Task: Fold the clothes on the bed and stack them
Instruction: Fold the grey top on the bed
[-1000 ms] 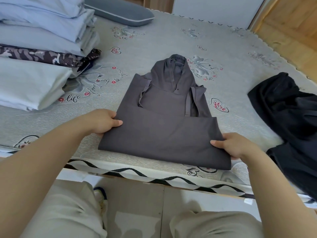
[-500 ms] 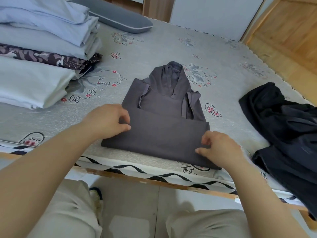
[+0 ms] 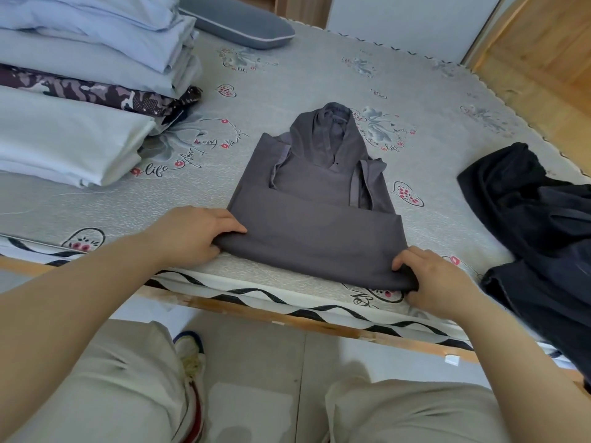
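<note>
Head view, as I see it: grey hooded top (image 3: 315,225), partly folded, lying flat near the front edge of the bed (image 3: 319,78), hood pointing away. My left hand (image 3: 192,233) pinches its near-left corner; my right hand (image 3: 431,281) grips its near-right corner, fingers curled round the fold. Stack of folded clothes (image 3: 83,91) at far left. Black garment (image 3: 537,231) heaped at right, apart from the top.

Stack of folded clothes (image 3: 80,100) cut off left, black garment (image 3: 537,238) cut off right
</note>
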